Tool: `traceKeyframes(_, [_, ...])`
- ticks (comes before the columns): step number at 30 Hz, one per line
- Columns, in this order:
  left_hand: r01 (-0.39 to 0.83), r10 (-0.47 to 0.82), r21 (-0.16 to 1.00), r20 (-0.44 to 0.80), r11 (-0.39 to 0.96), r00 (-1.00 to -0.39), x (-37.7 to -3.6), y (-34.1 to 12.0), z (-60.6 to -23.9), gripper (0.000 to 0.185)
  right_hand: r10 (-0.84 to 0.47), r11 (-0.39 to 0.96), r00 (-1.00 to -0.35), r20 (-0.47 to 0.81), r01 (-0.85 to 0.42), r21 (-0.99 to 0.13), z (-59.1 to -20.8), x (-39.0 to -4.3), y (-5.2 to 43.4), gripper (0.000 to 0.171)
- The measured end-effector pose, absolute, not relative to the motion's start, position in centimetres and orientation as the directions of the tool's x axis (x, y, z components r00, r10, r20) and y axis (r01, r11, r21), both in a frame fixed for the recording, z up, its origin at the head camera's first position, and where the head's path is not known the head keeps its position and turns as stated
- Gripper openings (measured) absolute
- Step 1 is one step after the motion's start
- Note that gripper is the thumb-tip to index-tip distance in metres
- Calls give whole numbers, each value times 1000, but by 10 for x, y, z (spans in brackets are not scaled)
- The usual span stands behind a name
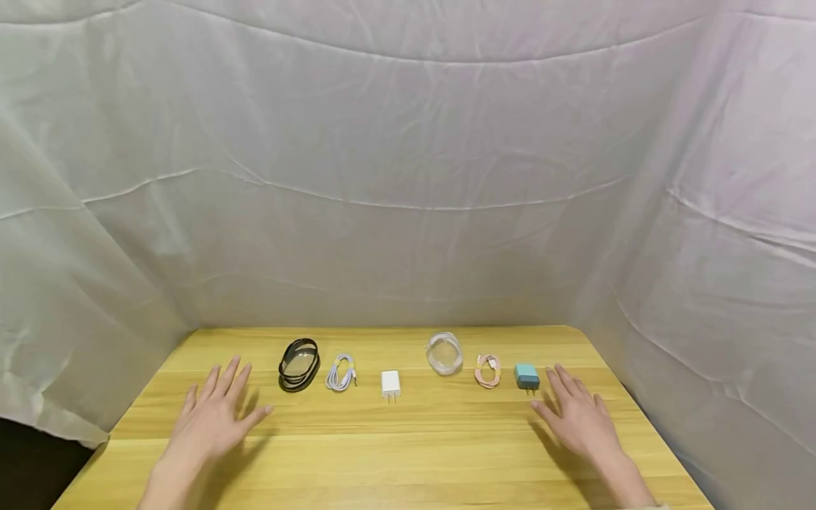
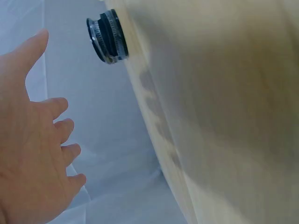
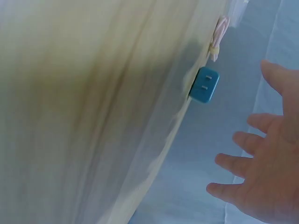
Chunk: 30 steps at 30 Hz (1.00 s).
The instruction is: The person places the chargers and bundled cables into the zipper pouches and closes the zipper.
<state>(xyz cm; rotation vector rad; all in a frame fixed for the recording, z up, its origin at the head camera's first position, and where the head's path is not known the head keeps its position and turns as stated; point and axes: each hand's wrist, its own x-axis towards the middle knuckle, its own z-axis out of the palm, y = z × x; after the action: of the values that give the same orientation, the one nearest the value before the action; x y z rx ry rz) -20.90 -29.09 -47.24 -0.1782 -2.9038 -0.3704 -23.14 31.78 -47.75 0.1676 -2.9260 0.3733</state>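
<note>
My left hand (image 1: 213, 419) hovers over the left part of the table with fingers spread, holding nothing. Nearest to it is a coiled black cable or strap (image 1: 295, 381), also visible in the left wrist view. Beside that lies a pale lilac coiled cable (image 1: 336, 382) with a metal plug. A white charger plug (image 1: 391, 383) sits mid-table, prongs toward me. Farther right are a clear coiled cable (image 1: 434, 363) and a pink coiled cable (image 1: 482, 381). My right hand (image 1: 581, 419), fingers spread and bare of any object, is just right of a teal charger plug (image 3: 204, 85).
The wooden table (image 1: 357, 460) carries the cables and plugs in a row toward its far side. Pale grey cloth (image 1: 408, 163) hangs behind it and along both sides. A dark gap (image 1: 32, 464) shows at the lower left, beyond the table's edge.
</note>
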Motion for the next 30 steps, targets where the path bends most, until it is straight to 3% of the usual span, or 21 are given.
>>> traceKeyframes(11, [156, 100, 266, 214, 951, -972, -224, -277, -460, 96, -134, 945, -952, 276, -206, -252, -472, -236, 297, 82])
traceKeyframes(30, [259, 207, 214, 236, 942, -949, -256, -267, -450, 93, -291, 904, -889, 354, -376, -204, -449, -252, 233, 77])
